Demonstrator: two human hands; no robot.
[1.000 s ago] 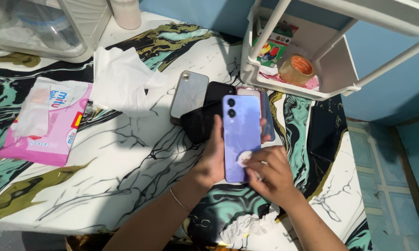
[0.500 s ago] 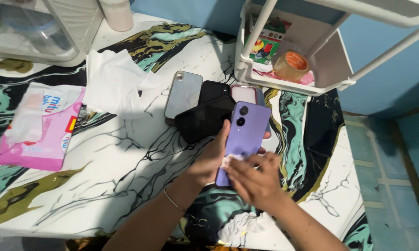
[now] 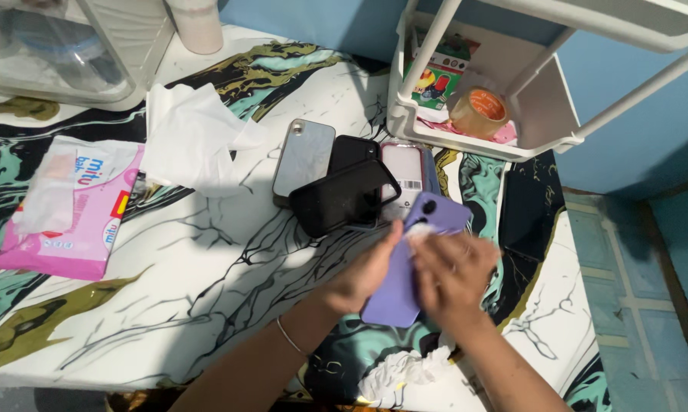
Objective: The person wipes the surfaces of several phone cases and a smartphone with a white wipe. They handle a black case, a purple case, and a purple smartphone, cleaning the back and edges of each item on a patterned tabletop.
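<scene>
At the far left of the desk [image 3: 207,259], which has a swirly pattern of white, black, green and gold, lies a pink pack of wet wipes [image 3: 69,210]. Above it, at the top edge, sits a clear plastic box [image 3: 62,46]. Just to the right of the pack is a loose white tissue [image 3: 195,137], lying flat and crumpled. A pale cup [image 3: 197,23] stands at the top, behind the tissue.

Next comes a little pile of phones and cases in the middle of the desk: a grey phone [image 3: 304,156] on its front, a black case [image 3: 344,197] lying tilted over the others, and a case with a white sticker [image 3: 403,174] just beside it.

Below the pile, the left hand [image 3: 363,273] is closed around the left edge of a purple phone [image 3: 405,290], holding it up off the desk, back side up and tilted to the right. The right hand [image 3: 454,278] lies on top of the phone and presses a small white wipe [image 3: 420,235] onto its back, near the two camera holes. Its fingers are bent down over the wipe.

A crumpled white tissue [image 3: 401,372] lies at the near edge of the desk, under the arms.

At the right, a white rack [image 3: 542,114] stands on the desk with a roll of brown tape [image 3: 477,112] in it. A dark flat thing [image 3: 528,204] lies on the desk below the rack.
</scene>
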